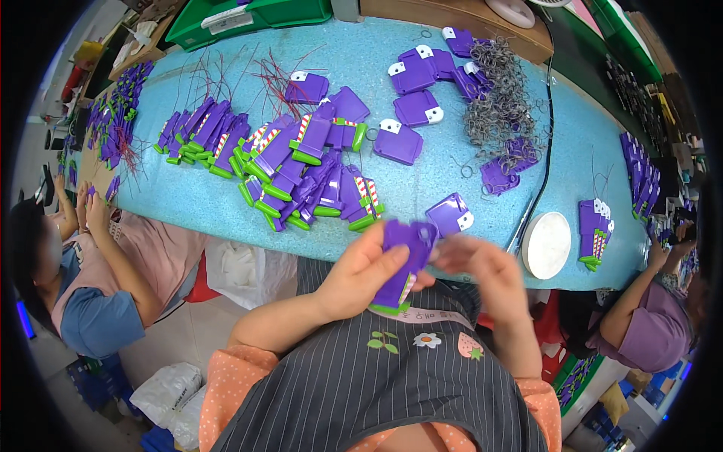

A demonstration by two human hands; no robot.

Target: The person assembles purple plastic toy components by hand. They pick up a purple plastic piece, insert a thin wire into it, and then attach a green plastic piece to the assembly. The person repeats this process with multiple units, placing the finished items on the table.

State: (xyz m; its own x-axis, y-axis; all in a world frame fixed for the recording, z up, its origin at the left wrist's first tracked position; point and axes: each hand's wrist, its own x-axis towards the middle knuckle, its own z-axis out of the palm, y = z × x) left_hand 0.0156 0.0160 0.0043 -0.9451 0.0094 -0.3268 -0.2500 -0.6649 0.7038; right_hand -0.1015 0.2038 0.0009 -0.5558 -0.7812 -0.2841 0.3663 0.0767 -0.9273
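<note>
My left hand (358, 273) grips a purple plastic part (401, 273) with a green end and a red-and-white striped strip, held just off the table's near edge. Beside the part's upper end is my right hand (486, 265), its fingers smeared by motion; whether they hold anything is unclear. Just beyond my hands, a flat purple piece with a white corner (449, 213) lies on the blue table. Left of it spreads a heap of purple parts with green ends (301, 177). Several more purple pieces with white corners (398, 142) lie farther back.
A tangle of grey metal springs (498, 105) covers some purple pieces at back right. Thin red wires (280, 81) stick up behind the heap. Near right are a round white dish (546, 245), a thin metal tool (520, 230) and a black cable (550, 128). Co-workers sit at both sides.
</note>
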